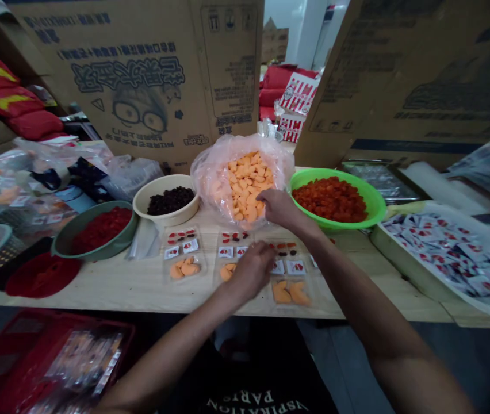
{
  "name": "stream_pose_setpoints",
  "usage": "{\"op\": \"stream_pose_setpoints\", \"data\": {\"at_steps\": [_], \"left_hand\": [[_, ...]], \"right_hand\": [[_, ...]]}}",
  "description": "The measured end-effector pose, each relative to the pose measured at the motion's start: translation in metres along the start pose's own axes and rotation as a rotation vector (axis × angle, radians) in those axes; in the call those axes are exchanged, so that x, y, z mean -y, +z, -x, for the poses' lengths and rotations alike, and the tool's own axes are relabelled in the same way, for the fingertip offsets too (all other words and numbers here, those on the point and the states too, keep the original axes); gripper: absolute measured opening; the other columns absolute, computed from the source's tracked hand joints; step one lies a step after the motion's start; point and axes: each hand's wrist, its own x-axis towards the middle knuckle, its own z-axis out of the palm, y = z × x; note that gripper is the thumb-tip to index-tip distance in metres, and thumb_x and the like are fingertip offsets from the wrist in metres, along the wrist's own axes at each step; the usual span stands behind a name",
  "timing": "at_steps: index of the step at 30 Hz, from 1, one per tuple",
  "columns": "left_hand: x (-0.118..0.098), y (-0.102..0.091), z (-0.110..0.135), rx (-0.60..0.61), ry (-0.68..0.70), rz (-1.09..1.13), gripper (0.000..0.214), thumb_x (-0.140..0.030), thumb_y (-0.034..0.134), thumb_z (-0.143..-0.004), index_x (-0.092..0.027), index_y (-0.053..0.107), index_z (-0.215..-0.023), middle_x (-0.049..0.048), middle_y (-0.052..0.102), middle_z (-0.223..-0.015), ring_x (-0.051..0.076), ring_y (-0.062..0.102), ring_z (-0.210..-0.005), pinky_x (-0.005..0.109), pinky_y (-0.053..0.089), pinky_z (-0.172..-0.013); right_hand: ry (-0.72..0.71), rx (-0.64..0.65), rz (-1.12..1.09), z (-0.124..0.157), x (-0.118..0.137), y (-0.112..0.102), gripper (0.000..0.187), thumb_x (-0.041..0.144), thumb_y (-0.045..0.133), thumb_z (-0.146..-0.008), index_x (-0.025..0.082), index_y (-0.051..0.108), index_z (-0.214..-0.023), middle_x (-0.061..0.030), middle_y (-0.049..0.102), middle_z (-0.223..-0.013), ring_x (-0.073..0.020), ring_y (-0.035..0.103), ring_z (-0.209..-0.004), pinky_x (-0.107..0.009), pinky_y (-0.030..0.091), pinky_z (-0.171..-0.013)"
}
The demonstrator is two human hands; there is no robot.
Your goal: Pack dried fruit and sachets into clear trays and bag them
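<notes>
My right hand reaches to the right edge of a clear plastic bag of flat orange pieces. Its fingers are bent against the pieces; whatever they grip is hidden. Low over the clear plastic packs, my left hand has its fingers curled together, and I cannot see anything in them. The left pack, a middle pack partly behind my left hand, and a right pack hold red and dark bits, small printed sachets and orange pieces. My right forearm covers part of another pack.
Around the bag stand a cream bowl of dark dried fruit, a lime-green bowl of orange-red bits and a grey-green bowl of red pieces. A white tray of sachets sits right. Cardboard boxes wall the back.
</notes>
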Motion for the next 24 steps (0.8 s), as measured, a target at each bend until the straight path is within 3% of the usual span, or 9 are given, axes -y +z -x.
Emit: {"op": "stream_pose_setpoints", "data": {"at_steps": [2,4,6,9,12,15,19,22,24], "left_hand": [[0.022,-0.029,-0.035,-0.089,-0.108,-0.121,0.028,-0.010,0.044,-0.094,-0.015,0.070,-0.105,0.0121,0.065,-0.107,0.023,0.061,-0.102,0.035,0.050,-0.090],[0.048,-0.055,-0.069,-0.003,-0.250,-0.286,0.032,-0.009,0.044,-0.093,-0.015,0.069,-0.111,0.0136,0.066,-0.110,0.024,0.062,-0.105,0.035,0.049,-0.090],[0.072,-0.072,-0.096,0.129,-0.337,-0.382,0.030,-0.010,0.049,-0.090,-0.012,0.069,-0.112,0.0157,0.067,-0.109,0.027,0.063,-0.105,0.034,0.049,-0.087],[0.092,-0.079,-0.116,0.223,-0.357,-0.409,0.022,-0.012,0.061,-0.082,-0.010,0.073,-0.101,0.0190,0.068,-0.107,0.031,0.064,-0.104,0.034,0.050,-0.083],[0.095,-0.074,-0.118,0.267,-0.328,-0.405,0.016,-0.014,0.070,-0.075,-0.012,0.074,-0.090,0.0189,0.068,-0.110,0.033,0.063,-0.105,0.034,0.049,-0.084],[0.093,-0.069,-0.111,0.291,-0.299,-0.375,0.011,-0.014,0.072,-0.071,-0.015,0.073,-0.082,0.0146,0.070,-0.099,0.029,0.065,-0.099,0.032,0.049,-0.084],[0.099,-0.072,-0.100,0.248,-0.276,-0.343,0.009,-0.012,0.063,-0.077,-0.014,0.071,-0.079,0.0129,0.071,-0.093,0.026,0.065,-0.095,0.031,0.048,-0.083],[0.097,-0.072,-0.095,0.060,-0.301,-0.167,0.018,-0.017,0.051,-0.087,-0.013,0.069,-0.088,0.0111,0.069,-0.092,0.023,0.064,-0.091,0.031,0.049,-0.079],[0.084,-0.065,-0.091,-0.116,-0.363,0.247,0.023,-0.021,0.048,-0.090,-0.013,0.066,-0.101,0.0072,0.068,-0.091,0.018,0.064,-0.082,0.029,0.051,-0.074]], "right_hand": [[0.027,0.182,0.047,-0.023,0.008,0.014,0.042,0.009,0.058,-0.080,0.012,0.065,-0.122,-0.0182,0.068,-0.119,-0.0306,0.062,-0.112,-0.037,0.045,-0.095],[0.054,0.257,0.051,-0.035,0.012,0.027,0.039,0.011,0.068,-0.074,0.013,0.068,-0.113,-0.0188,0.070,-0.111,-0.0334,0.065,-0.106,-0.040,0.047,-0.091],[0.068,0.254,0.024,-0.037,0.013,0.037,0.039,0.010,0.072,-0.068,0.016,0.070,-0.107,-0.0169,0.070,-0.107,-0.0333,0.065,-0.104,-0.040,0.047,-0.089],[0.094,0.202,-0.071,-0.032,0.004,0.042,0.044,0.007,0.068,-0.068,0.017,0.067,-0.111,-0.0134,0.070,-0.109,-0.0283,0.065,-0.101,-0.035,0.048,-0.086],[0.150,0.114,-0.210,-0.025,-0.009,0.039,0.044,0.007,0.058,-0.075,0.014,0.063,-0.118,-0.0115,0.070,-0.109,-0.0217,0.065,-0.095,-0.028,0.049,-0.078],[0.207,0.022,-0.386,-0.011,-0.021,0.031,0.041,0.014,0.048,-0.084,0.013,0.059,-0.123,-0.0096,0.069,-0.107,-0.0167,0.064,-0.086,-0.025,0.049,-0.071],[0.240,-0.036,-1.125,0.032,-0.036,0.012,0.030,0.032,0.065,-0.075,0.016,0.065,-0.100,-0.0037,0.067,-0.086,-0.0131,0.057,-0.066,-0.025,0.046,-0.061],[0.295,-0.029,-1.375,0.084,-0.053,-0.005,0.034,0.038,0.079,-0.065,0.019,0.065,-0.090,-0.0019,0.066,-0.081,-0.0123,0.056,-0.063,-0.024,0.044,-0.058],[0.373,-0.049,-1.309,0.122,-0.068,-0.016,0.036,0.042,0.078,-0.068,0.019,0.066,-0.092,-0.0023,0.066,-0.081,-0.0124,0.055,-0.063,-0.024,0.043,-0.057]]}}
